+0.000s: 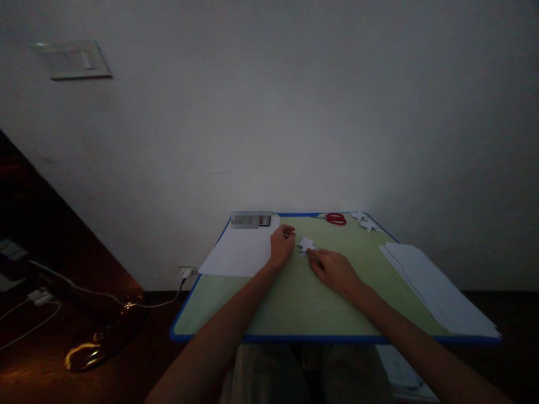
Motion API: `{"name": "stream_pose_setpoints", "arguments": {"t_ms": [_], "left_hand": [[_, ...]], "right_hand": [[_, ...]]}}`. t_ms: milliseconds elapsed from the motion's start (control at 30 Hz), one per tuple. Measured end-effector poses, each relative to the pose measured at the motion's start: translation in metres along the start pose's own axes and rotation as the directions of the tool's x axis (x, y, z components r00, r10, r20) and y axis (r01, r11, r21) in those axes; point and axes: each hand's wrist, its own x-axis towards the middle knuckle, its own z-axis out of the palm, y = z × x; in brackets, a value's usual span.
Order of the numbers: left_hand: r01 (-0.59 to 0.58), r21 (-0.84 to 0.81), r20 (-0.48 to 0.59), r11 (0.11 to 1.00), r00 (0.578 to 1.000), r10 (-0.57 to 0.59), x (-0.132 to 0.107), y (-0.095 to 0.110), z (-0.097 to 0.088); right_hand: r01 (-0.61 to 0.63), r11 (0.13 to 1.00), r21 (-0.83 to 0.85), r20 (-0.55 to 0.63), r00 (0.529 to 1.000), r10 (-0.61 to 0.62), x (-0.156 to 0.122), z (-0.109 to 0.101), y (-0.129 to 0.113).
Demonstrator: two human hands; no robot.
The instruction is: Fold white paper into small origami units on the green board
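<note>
A small folded white paper figure (307, 244) with pointed edges lies on the green tabletop between my hands. My right hand (334, 269) rests on the table with its fingers stretched out, the index fingertip touching the figure's near right edge. The thumb of that hand is set apart below. Just left of the figure, my left hand (283, 245) stands on its side with the fingers curled in. A thin pale sliver shows at those fingers, too small to name. The left hand overlaps the right edge of a large white paper sheet (240, 252).
Red-handled scissors (336, 219) lie at the table's far edge. More paper figures (369, 225) sit in the far right corner, and a stack of white paper (433, 286) lies along the right side. A dark flat object (265, 221) rests on the sheet. A plugged charger (186, 273) is left.
</note>
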Motion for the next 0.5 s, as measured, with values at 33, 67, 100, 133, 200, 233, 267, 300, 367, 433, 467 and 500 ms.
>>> {"name": "stream_pose_setpoints", "arguments": {"t_ms": [33, 67, 100, 133, 200, 233, 267, 300, 367, 433, 467, 500], "left_hand": [[0.001, 0.0, -0.001, 1.0, 1.0, -0.001, -0.0001, -0.0001, 0.0001], [0.001, 0.001, -0.003, 1.0, 1.0, -0.001, -0.0002, -0.0002, 0.0001], [0.001, 0.001, -0.005, 1.0, 1.0, -0.001, -0.0003, -0.0002, 0.0001], [0.002, 0.001, -0.007, 1.0, 1.0, -0.002, -0.0003, -0.0001, 0.0], [0.003, 0.001, -0.014, 1.0, 1.0, -0.003, -0.0001, 0.0002, -0.0004], [0.004, 0.001, -0.018, 1.0, 1.0, -0.004, 0.0, 0.0005, -0.0007], [0.006, 0.001, -0.023, 1.0, 1.0, -0.006, 0.0001, 0.0008, -0.001], [0.009, 0.001, -0.03, 1.0, 1.0, -0.009, 0.0004, 0.0011, -0.0014], [0.016, 0.001, -0.05, 1.0, 0.999, -0.016, 0.001, 0.0016, -0.0024], [0.029, 0.0, -0.071, 1.0, 0.997, -0.028, 0.002, 0.0016, -0.0033], [0.036, -0.002, -0.079, 0.999, 0.996, -0.036, 0.0025, 0.0016, -0.0037], [0.044, -0.005, -0.084, 0.999, 0.995, -0.045, 0.003, 0.0015, -0.004]], "right_hand": [[0.009, 1.0, -0.003, 0.006, 1.0, -0.009, -0.0003, -0.0005, -0.0002], [0.015, 1.0, -0.009, 0.01, 1.0, -0.015, -0.0006, -0.0012, -0.0003], [0.019, 1.0, -0.015, 0.011, 1.0, -0.019, -0.0007, -0.002, -0.0005], [0.02, 1.0, -0.023, 0.011, 1.0, -0.02, -0.0008, -0.0028, -0.0007], [0.015, 0.999, -0.038, 0.015, 1.0, -0.015, -0.001, -0.0042, -0.0013], [0.013, 0.999, -0.044, 0.017, 1.0, -0.012, -0.0011, -0.0046, -0.0017], [0.011, 0.999, -0.046, 0.019, 1.0, -0.01, -0.0012, -0.0047, -0.0021], [0.007, 0.999, -0.042, 0.018, 1.0, -0.006, -0.0014, -0.0046, -0.0024], [0.001, 1.0, -0.017, 0.007, 1.0, -0.001, -0.0016, -0.0037, -0.0024], [-0.015, 0.999, 0.047, -0.022, 1.0, 0.016, -0.0009, -0.0028, -0.0002], [-0.031, 0.995, 0.093, -0.043, 0.998, 0.035, 0.0001, -0.0027, 0.0022], [-0.052, 0.989, 0.137, -0.064, 0.996, 0.061, 0.0018, -0.003, 0.0057]]}}
